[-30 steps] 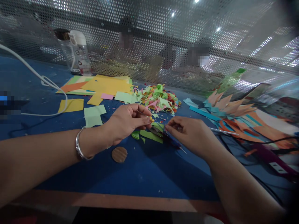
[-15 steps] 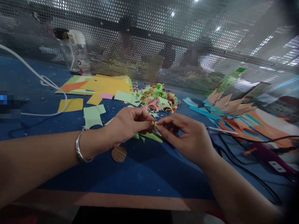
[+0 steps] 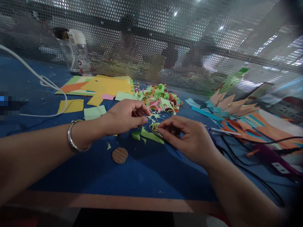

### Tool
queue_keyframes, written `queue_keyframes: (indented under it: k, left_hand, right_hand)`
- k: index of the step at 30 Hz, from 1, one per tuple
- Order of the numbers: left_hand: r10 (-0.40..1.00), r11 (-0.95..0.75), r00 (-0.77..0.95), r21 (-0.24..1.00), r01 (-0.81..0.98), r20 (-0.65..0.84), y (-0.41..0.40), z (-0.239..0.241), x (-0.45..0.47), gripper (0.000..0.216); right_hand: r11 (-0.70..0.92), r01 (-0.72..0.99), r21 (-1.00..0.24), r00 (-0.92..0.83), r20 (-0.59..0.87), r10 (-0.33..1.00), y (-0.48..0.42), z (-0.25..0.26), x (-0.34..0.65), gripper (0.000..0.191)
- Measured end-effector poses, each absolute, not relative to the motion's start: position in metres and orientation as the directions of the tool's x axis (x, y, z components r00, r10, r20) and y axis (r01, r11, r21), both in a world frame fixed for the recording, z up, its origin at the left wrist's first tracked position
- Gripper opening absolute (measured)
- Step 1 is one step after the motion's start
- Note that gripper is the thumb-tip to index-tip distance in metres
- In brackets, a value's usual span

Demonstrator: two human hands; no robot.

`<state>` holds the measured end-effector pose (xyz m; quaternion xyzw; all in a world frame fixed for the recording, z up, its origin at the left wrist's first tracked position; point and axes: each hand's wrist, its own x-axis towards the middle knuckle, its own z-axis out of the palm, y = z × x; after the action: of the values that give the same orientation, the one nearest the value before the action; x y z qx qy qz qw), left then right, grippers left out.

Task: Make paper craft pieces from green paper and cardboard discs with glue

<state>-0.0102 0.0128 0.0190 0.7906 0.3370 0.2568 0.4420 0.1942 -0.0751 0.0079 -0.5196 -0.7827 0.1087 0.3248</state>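
Observation:
My right hand (image 3: 189, 137) pinches a small curled yellow and pale paper strip (image 3: 154, 126) between thumb and fingertips. To its left, my left hand (image 3: 125, 116) holds nothing; its thumb and bent fingers are apart, and a silver bangle circles the wrist. Beneath the right fingertips lies a dark, thin blade-like tool, mostly hidden. A green paper scrap (image 3: 152, 136) touches it, with a smaller bright green piece (image 3: 136, 136) alongside. Nearer to me, a round brown cardboard disc (image 3: 120, 155) lies flat on the blue table (image 3: 142, 179).
Behind the hands sits a heap of paper cuttings (image 3: 163, 97). Yellow sheets (image 3: 111, 85) are stacked at back left, near two bottles (image 3: 81, 53). Peach folded-paper spikes (image 3: 227, 104), black cables (image 3: 255, 176) and a purple power strip (image 3: 276, 160) are right. A perforated screen (image 3: 146, 41) stands behind.
My left hand has let go of the small paper piece and moved left and slightly away from me. The right hand still pinches it, almost unmoved.

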Motion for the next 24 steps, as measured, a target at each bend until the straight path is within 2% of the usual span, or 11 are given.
queue_keyframes:
  k: [2, 5, 8, 10, 14, 18, 24]
  left_hand:
    - [0.721, -0.539, 0.687, 0.695, 0.476, 0.088, 0.018, 0.027, -0.016, 0.014]
    - [0.653, -0.66, 0.757, 0.488, 0.571, -0.003, 0.019, 0.032, -0.021, 0.016]
    - [0.611, -0.736, 0.792, 0.361, 0.572, -0.009, 0.016, 0.029, -0.023, 0.016]
    - [0.607, -0.745, 0.794, 0.325, 0.583, -0.033, 0.015, 0.025, -0.023, 0.012]
    - [0.605, -0.75, 0.796, 0.314, 0.582, -0.031, 0.016, 0.018, -0.023, 0.009]
    - [0.63, -0.721, 0.775, 0.41, 0.559, 0.05, 0.015, 0.019, -0.02, 0.009]
    - [0.621, -0.672, 0.765, 0.619, 0.407, 0.171, 0.005, 0.019, -0.015, 0.006]
  right_hand:
    - [0.433, 0.74, -0.515, -0.305, 0.317, 0.898, -0.074, 0.008, 0.194, 0.011]
    - [0.427, 0.751, -0.504, -0.376, 0.205, 0.904, -0.072, 0.006, 0.195, 0.01]
    - [0.413, 0.769, -0.488, -0.411, 0.117, 0.904, -0.071, 0.004, 0.195, 0.011]
    - [0.406, 0.776, -0.482, -0.422, 0.081, 0.903, -0.07, 0.003, 0.195, 0.012]
    - [0.398, 0.791, -0.464, -0.437, 0.026, 0.899, -0.069, 0.003, 0.196, 0.013]
    - [0.397, 0.796, -0.458, -0.441, 0.012, 0.898, -0.07, 0.004, 0.198, 0.013]
    - [0.421, 0.756, -0.501, -0.38, 0.189, 0.906, -0.073, 0.01, 0.197, 0.011]
